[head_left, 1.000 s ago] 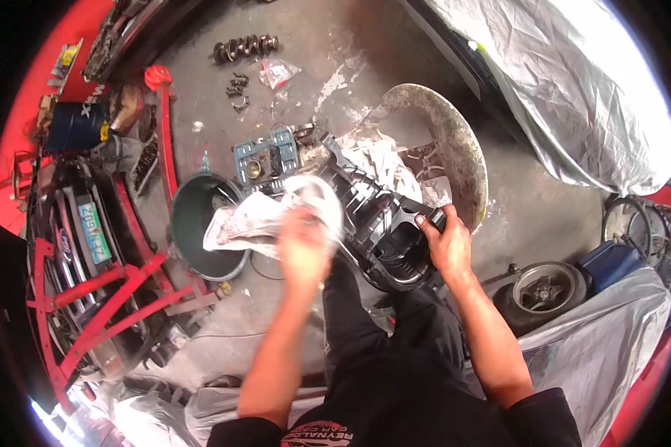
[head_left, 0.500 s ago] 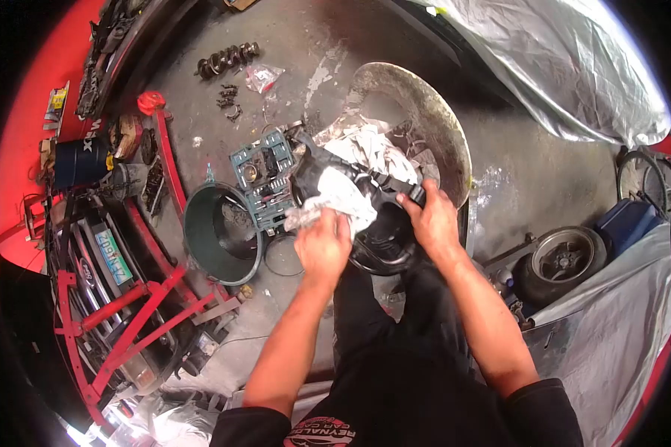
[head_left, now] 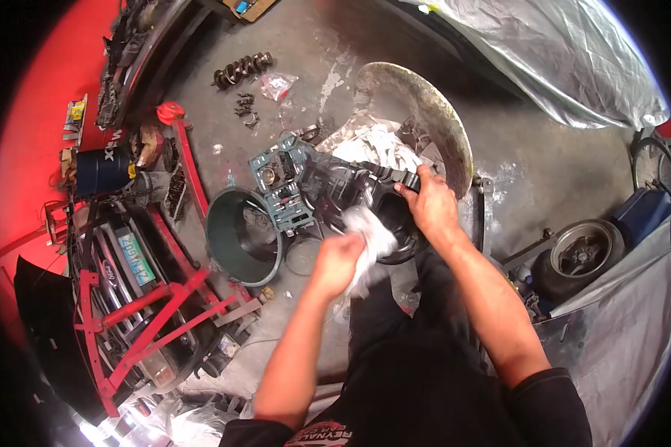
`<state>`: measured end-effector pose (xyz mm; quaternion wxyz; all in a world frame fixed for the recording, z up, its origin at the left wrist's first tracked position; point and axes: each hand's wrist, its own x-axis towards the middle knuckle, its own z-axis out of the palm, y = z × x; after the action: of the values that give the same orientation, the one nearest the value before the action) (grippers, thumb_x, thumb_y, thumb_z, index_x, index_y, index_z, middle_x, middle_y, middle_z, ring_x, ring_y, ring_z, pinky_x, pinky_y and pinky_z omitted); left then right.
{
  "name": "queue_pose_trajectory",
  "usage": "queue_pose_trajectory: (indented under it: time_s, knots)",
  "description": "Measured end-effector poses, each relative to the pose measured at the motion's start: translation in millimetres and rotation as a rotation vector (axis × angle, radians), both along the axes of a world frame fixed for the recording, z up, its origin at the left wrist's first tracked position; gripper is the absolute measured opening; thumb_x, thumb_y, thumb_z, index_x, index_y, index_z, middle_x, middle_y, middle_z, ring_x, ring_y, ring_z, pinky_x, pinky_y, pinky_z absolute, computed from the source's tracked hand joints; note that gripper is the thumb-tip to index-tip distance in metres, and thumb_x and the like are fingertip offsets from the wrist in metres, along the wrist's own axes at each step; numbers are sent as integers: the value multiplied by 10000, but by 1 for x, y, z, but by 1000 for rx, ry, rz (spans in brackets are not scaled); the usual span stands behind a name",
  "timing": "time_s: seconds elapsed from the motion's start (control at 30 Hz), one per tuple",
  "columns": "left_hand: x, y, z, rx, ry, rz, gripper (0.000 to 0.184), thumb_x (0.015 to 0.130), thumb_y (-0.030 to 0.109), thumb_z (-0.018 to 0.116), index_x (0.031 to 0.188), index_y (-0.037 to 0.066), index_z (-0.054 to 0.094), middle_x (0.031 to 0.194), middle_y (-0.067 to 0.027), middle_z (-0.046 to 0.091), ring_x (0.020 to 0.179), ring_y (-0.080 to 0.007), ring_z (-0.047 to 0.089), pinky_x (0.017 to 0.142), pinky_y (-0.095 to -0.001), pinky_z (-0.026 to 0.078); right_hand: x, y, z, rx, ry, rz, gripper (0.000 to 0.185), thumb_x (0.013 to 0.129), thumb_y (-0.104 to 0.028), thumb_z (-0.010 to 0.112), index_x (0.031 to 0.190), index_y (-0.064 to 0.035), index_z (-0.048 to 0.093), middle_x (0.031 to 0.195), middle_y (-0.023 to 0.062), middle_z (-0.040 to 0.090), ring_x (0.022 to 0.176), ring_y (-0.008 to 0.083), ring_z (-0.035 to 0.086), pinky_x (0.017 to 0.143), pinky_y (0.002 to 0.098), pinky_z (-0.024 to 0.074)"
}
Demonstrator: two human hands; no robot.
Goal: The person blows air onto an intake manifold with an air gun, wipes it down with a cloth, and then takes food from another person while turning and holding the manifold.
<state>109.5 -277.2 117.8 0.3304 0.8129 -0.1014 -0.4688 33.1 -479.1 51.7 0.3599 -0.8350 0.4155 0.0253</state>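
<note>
My left hand (head_left: 339,262) is closed on a white cloth (head_left: 370,240), blurred by motion, at the near side of a black engine part (head_left: 335,182). With my right hand (head_left: 432,205) I grip the far right edge of this black part, fingers wrapped over its rim. The part is tilted above my legs and has ribs and a round hollow. White rags (head_left: 380,147) lie behind it in a large worn basin (head_left: 455,123). Left of the part, a teal tool case (head_left: 285,195) lies open with sockets in it.
A green bucket (head_left: 235,261) stands left of the tool case. Farther back are a crankshaft (head_left: 242,69) and a plastic bag (head_left: 277,86). A red metal frame (head_left: 145,305) is at left, a wheel (head_left: 580,253) at right, and a silver cover (head_left: 566,59) at upper right.
The cloth in my left hand has moved from the left side onto the black part, then toward its near edge. My right hand keeps its grip. The view has shifted slightly.
</note>
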Motion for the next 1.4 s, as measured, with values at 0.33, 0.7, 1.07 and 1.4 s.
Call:
queue_pose_trajectory:
  time_s: [0.33, 0.7, 1.07, 1.4]
  knots:
    - [31, 35, 33, -534, 19, 685, 361, 958, 190, 529, 1242, -27, 573, 1140, -177, 672, 1025, -319, 677, 930, -463, 540, -3, -18, 1, 57, 54, 32, 519, 872, -413, 702, 1204, -43, 552, 1004, 283, 642, 921, 454, 666, 806, 506, 542]
    - [-20, -2, -27, -4, -834, -715, 569, 946, 242, 576, 1408, -55, 427, 1263, -283, 557, 1270, -485, 442, 1157, -579, 224, -16, -17, -11, 57, 25, 112, 476, 839, -290, 723, 1211, -57, 537, 972, 288, 642, 845, 481, 671, 750, 531, 553]
    - [-22, -2, -51, -161, -966, -426, 324, 877, 181, 692, 1156, 17, 680, 995, -162, 691, 1072, -382, 590, 1024, -478, 423, -19, -20, -13, 57, -57, 71, 480, 847, -335, 731, 1179, -38, 552, 1002, 305, 637, 872, 492, 660, 764, 542, 537]
    - [103, 25, 96, -624, -166, 836, 346, 976, 205, 495, 1210, -29, 595, 1139, -145, 668, 1021, -271, 672, 931, -421, 533, -13, -23, -22, 5, -119, 63, 476, 864, -381, 721, 1153, -40, 557, 954, 307, 634, 867, 497, 650, 756, 545, 528]
